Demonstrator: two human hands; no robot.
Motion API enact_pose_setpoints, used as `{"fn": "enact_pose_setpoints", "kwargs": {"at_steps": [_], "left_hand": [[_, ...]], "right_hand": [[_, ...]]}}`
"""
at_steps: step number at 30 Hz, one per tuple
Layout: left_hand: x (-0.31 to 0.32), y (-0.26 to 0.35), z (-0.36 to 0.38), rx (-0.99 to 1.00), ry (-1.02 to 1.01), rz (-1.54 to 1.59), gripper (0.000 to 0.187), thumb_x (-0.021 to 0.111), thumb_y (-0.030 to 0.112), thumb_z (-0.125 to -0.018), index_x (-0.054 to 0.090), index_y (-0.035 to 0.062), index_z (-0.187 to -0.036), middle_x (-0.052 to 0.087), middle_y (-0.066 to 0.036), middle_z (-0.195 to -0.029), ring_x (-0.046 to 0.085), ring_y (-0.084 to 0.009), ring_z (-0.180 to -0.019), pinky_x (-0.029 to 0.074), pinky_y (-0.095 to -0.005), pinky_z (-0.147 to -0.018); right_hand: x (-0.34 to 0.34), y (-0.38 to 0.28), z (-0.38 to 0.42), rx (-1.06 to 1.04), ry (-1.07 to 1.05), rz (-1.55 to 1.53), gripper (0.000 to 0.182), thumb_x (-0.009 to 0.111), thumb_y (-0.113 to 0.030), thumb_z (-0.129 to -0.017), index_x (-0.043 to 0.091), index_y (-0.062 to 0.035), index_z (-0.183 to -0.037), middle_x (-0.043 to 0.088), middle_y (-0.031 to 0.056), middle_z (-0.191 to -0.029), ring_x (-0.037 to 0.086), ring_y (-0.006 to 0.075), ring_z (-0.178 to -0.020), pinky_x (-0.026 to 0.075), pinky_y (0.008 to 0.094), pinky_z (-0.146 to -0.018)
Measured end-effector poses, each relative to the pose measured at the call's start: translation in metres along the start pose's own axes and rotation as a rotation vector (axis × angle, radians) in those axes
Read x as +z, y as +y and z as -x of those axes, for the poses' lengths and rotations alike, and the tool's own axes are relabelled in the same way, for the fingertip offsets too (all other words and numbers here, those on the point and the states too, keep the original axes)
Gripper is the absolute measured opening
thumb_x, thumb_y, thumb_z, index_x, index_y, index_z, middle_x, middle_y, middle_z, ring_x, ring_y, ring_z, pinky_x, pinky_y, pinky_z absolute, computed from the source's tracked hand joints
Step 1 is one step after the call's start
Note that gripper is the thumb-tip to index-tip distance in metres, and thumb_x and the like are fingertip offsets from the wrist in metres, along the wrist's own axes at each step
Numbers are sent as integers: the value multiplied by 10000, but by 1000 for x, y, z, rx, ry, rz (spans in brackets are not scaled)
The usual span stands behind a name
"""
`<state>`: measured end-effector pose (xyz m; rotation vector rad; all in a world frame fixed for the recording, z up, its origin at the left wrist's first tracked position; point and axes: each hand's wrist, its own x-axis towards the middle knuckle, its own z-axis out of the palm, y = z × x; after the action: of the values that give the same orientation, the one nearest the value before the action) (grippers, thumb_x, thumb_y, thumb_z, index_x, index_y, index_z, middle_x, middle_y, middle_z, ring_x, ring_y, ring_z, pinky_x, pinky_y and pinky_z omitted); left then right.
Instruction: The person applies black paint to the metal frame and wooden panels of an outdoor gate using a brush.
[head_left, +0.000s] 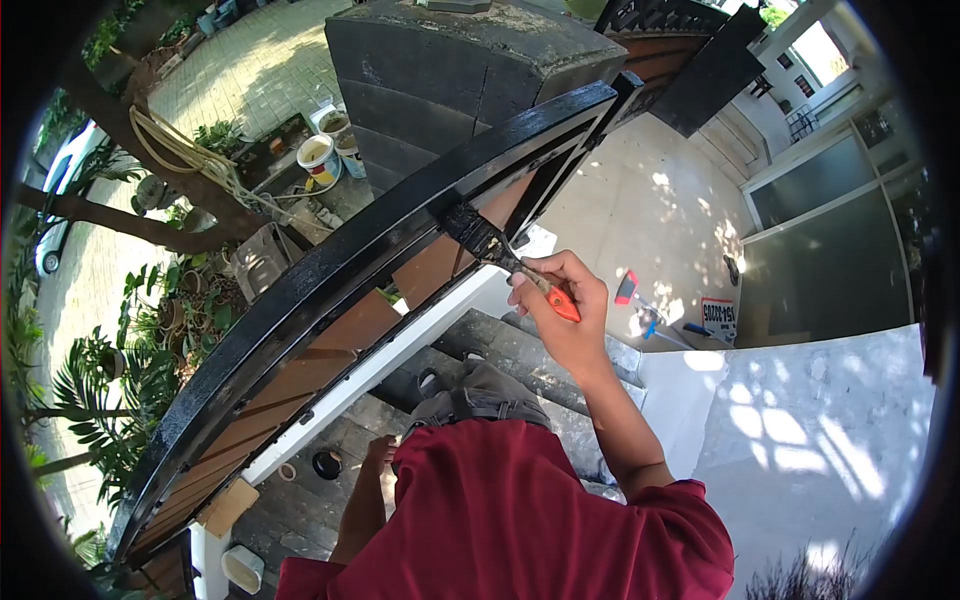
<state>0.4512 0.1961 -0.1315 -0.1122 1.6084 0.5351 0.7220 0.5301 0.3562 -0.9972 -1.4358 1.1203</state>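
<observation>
My right hand (560, 300) is closed around the handle of a paintbrush (480, 235), whose handle end is red. Black paint coats its bristles, which touch the inner side of the black metal railing (370, 215) just under the top rail. That top rail looks glossy and wet in places. Down beside my hip hangs my left hand (380, 450), small and partly hidden, so its fingers cannot be made out. Brown panels (330, 335) fill the railing below the rail.
Dark steps (480, 350) lie under my feet. On them stand a small black round container (327, 463) and a pale tub (243, 568). Paint buckets (318, 158) stand beyond the railing by a dark block pillar (420, 90). A red-headed tool (627, 287) lies on the floor below.
</observation>
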Motion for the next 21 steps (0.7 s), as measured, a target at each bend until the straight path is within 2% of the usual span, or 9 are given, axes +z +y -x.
{"fn": "enact_pose_setpoints", "kwargs": {"at_steps": [3, 5, 7, 9, 12, 15, 17, 19, 21], "left_hand": [[-4, 0, -1, 3, -22, -45, 319, 628, 375, -840, 623, 82, -965, 661, -99, -765, 598, -205, -587, 453, -366, -555], [-6, 4, 7, 31, -40, -38, 340, 621, 388, -841, 625, 77, -980, 679, -110, -800, 629, -224, -633, 487, -388, -603], [-8, 9, 15, 99, -57, -68, 370, 612, 402, -847, 624, 70, -1010, 695, -116, -840, 661, -250, -699, 514, -423, -685], [-9, 11, 20, 118, -45, -68, 371, 612, 401, -847, 624, 71, -1015, 692, -113, -834, 659, -248, -692, 512, -421, -676], [-13, 8, 13, 129, -44, -62, 365, 616, 398, -846, 624, 75, -1017, 686, -104, -820, 655, -242, -683, 508, -417, -658], [-17, 2, 3, 98, -56, -44, 349, 625, 389, -842, 626, 80, -1003, 678, -93, -805, 649, -235, -673, 499, -405, -641], [-21, -3, -4, 72, -55, -37, 338, 630, 383, -840, 626, 82, -994, 675, -87, -798, 645, -230, -667, 494, -397, -632], [-30, -17, -38, -50, -22, -139, 324, 632, 373, -844, 620, 84, -991, 677, -88, -811, 645, -231, -672, 495, -392, -633], [-37, -22, -41, -33, -53, -129, 331, 631, 372, -846, 614, 80, -1001, 678, -93, -818, 646, -236, -677, 500, -392, -634]], "right_hand": [[-5, 5, -7, 7, -44, -64, 100, 670, 1, -900, 602, 46, -959, 672, 72, -782, 622, 79, -658, 485, 219, -578], [-14, 14, -22, -71, 116, 4, 99, 671, -4, -902, 601, 45, -954, 669, 75, -762, 605, 77, -639, 476, 222, -573], [-18, 14, -27, -78, 162, 59, 101, 673, -8, -901, 602, 45, -949, 668, 75, -755, 606, 76, -644, 475, 220, -576], [-15, 12, -25, -86, 209, 111, 103, 676, -12, -900, 603, 46, -944, 668, 76, -749, 607, 75, -649, 474, 218, -580], [2, 4, 1, -50, 59, 92, 102, 685, 2, -889, 609, 44, -942, 672, 69, -752, 620, 70, -678, 478, 211, -590], [6, 5, 8, -71, 9, 99, 96, 686, 9, -885, 614, 40, -941, 669, 61, -744, 620, 71, -668, 482, 213, -585], [-2, 1, -8, -21, 67, 49, 89, 688, 11, -881, 616, 36, -927, 668, 56, -740, 619, 70, -664, 484, 215, -587], [-14, 6, -21, -60, 195, 134, 91, 695, 10, -875, 614, 31, -911, 671, 55, -752, 622, 70, -669, 482, 210, -590], [-2, 3, -7, -58, 163, 184, 110, 704, -19, -875, 611, 30, -909, 678, 58, -765, 610, 57, -677, 485, 214, -597]]}}
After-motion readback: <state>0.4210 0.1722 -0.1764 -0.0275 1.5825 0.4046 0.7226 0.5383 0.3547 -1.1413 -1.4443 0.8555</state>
